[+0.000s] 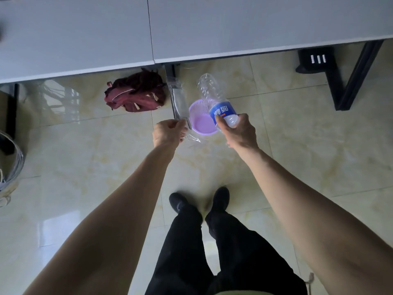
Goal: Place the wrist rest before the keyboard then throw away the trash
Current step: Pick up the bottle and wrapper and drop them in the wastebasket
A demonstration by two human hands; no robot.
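A small purple waste basket (201, 124) stands on the tiled floor just in front of the desk. My left hand (169, 133) is closed around a clear plastic wrapper (179, 101) that sticks up and away, just left of the basket. My right hand (240, 130) grips an empty clear plastic bottle (212, 96) with a blue label, tilted over the basket's right rim with its base pointing away from me. Neither the wrist rest nor the keyboard is in view.
The grey desk (212, 28) spans the top, with black legs (353, 77) at right. A dark red bag (136, 94) lies under the desk's edge. A coil of grey cable (10, 162) sits at far left. My feet (200, 201) stand below the basket.
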